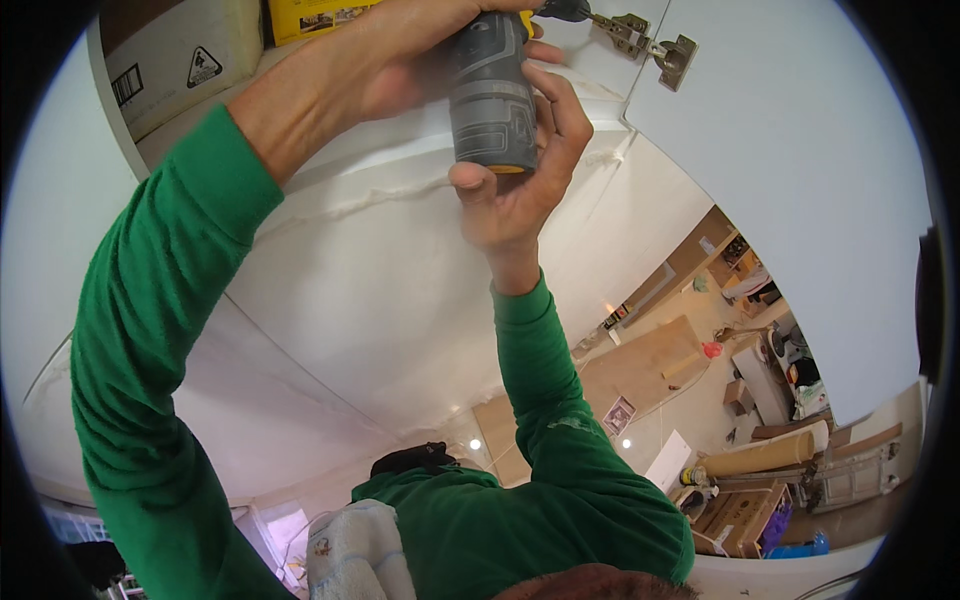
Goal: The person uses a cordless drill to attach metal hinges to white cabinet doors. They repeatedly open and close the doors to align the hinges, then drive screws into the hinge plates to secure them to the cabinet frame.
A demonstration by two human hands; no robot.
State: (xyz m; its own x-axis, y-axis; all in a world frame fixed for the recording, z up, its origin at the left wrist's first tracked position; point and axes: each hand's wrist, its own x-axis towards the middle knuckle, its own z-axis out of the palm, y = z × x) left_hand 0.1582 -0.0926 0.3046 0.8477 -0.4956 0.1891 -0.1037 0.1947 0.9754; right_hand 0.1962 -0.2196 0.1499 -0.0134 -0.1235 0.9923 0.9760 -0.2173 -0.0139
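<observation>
A dark grey cordless drill (492, 100) with yellow accents is raised at the top of the head view, its black front end pointing right. My left hand (410, 55) is wrapped round its upper part, partly cut off by the top edge. My right hand (525, 205) grips the lower end from the right, thumb at its base and fingers curled along the side. Close to the drill's front end is a metal cabinet hinge (626, 36), joined to a hinge plate (677, 62) on the white door (780, 150). Whether the tip touches a screw cannot be made out.
On the shelf at upper left lie a white carton (190, 75) and a yellow box (300, 18). The white door hangs open at right. Far below, the floor holds a brown board (640, 365), a cardboard roll (760, 455), cartons (742, 515) and a ladder (850, 475).
</observation>
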